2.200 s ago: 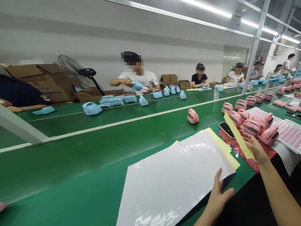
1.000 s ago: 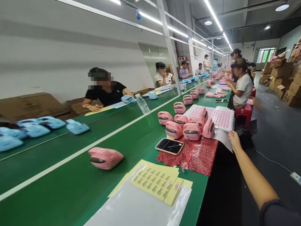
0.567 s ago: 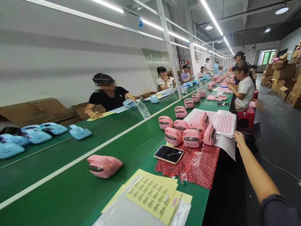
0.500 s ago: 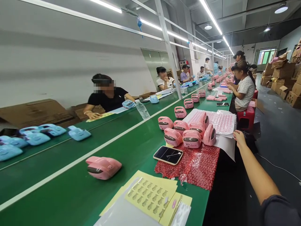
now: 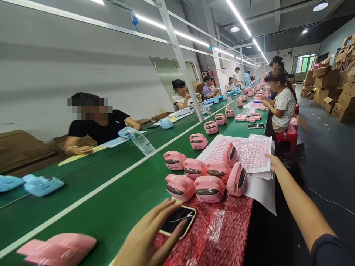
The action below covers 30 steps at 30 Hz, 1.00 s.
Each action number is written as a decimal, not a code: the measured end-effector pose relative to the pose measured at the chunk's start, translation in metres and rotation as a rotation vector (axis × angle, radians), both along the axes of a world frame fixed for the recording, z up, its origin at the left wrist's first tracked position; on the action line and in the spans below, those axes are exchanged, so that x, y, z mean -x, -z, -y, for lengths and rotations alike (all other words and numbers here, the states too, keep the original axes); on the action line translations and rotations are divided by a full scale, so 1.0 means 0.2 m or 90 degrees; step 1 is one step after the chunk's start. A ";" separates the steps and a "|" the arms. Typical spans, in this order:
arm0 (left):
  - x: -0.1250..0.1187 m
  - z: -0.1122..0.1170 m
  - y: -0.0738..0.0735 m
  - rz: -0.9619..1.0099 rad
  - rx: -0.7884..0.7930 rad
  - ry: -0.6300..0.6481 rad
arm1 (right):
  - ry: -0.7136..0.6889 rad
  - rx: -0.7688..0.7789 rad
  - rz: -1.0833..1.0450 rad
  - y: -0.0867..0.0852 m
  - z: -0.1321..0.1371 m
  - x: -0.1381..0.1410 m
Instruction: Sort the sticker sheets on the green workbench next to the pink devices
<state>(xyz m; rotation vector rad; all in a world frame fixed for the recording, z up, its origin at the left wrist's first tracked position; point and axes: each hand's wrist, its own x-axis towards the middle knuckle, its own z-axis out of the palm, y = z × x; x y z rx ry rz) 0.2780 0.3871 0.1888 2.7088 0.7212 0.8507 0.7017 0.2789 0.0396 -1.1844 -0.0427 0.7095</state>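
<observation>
My left hand is in the lower middle, fingers stretched and apart. It hovers over or beside a phone with a pale case, partly covering it; whether it touches is hard to tell. My right hand pinches the right edge of a sheet of pink stickers, which lies on white paper. Several pink toy-like cases with handles and dark windows, one a pink case, crowd the sheet's near left side. Red bubble wrap spreads beneath the nearest ones.
Another pink case lies at lower left on the green conveyor table. A tilted water bottle and blue cases are across the white dividing strip. Co-workers sit along both sides. A red stool and stacked cartons stand at right.
My left hand has come into view near the phone. The view has shifted so the nearby table items appear lower and farther left. My right hand still holds the sheet's edge.
</observation>
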 end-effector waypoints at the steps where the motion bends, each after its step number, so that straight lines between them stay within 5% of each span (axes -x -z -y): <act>1: -0.17 -0.02 -0.07 -0.040 0.022 0.002 | -0.008 0.005 0.001 0.02 -0.02 -0.01; 5: -0.78 -0.08 -0.21 -0.263 0.090 -0.083 | -0.020 0.023 0.024 0.07 -0.05 0.01; 10: -1.18 -0.20 -0.09 -0.344 0.098 -0.143 | 0.026 0.079 0.102 0.08 -0.05 0.03; 14: -1.30 -0.29 0.00 -0.377 0.129 -0.192 | 0.076 0.130 0.152 0.04 -0.05 0.03; 21: -1.33 -0.33 0.01 -0.349 0.193 -0.202 | 0.142 0.096 0.188 -0.12 0.08 -0.01; 26: -1.32 -0.32 0.05 -0.303 0.233 -0.200 | 0.223 0.102 0.186 -0.21 0.44 -0.11; 30: -1.33 -0.31 0.05 -0.273 0.258 -0.174 | 0.306 0.136 0.128 -0.12 0.85 -0.14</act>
